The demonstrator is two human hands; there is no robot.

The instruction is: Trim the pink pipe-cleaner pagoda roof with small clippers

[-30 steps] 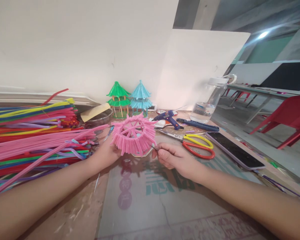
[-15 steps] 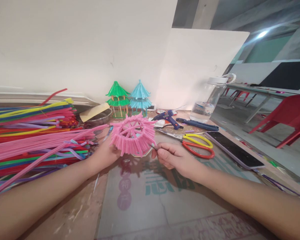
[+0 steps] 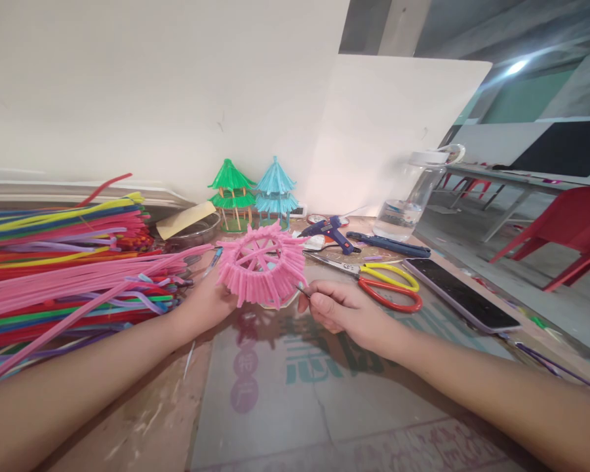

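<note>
Evidently, the scuffed table (image 3: pixel 152 419) carries everything around you, and the printed sheet (image 3: pixel 255 429) beneath the fingers of your left hand (image 3: pixel 214 301) and right hand (image 3: pixel 332 307) probably spares its surface. Left of your left fingers lies a broad pile of fuzzy stems (image 3: pixel 73 282), laid lengthwise, likely so that single ones pull free without tangling. Well beyond your right fingers, farther to the right, stands the water bottle (image 3: pixel 404 203), perhaps set back to avoid a knock. Between your two hands sits the pink frilled ring (image 3: pixel 263 286), its spoked middle facing up and toward you. Your left fingers go to its left side, seemingly to steady it, but their tips are hidden behind the frill, so I can't tell how they close. Right of your right fingers, the phone (image 3: pixel 462 296) lies flat, out of the way of the work; nearer to them rest the scissors (image 3: pixel 358 273), whose handles seem easy for you to grab. Past your fingers, a green pavilion (image 3: pixel 232 180) and a blue pavilion (image 3: pixel 276 182) stand side by side, probably kept back from your sleeves. Just beyond your right fingertips lies the glue gun (image 3: pixel 331 229). Smallest, a thin dark tool (image 3: pixel 303 291) is pinched by your right thumb and forefinger, its tip at the ring's right edge, a grip that likely gives fine control.
</note>
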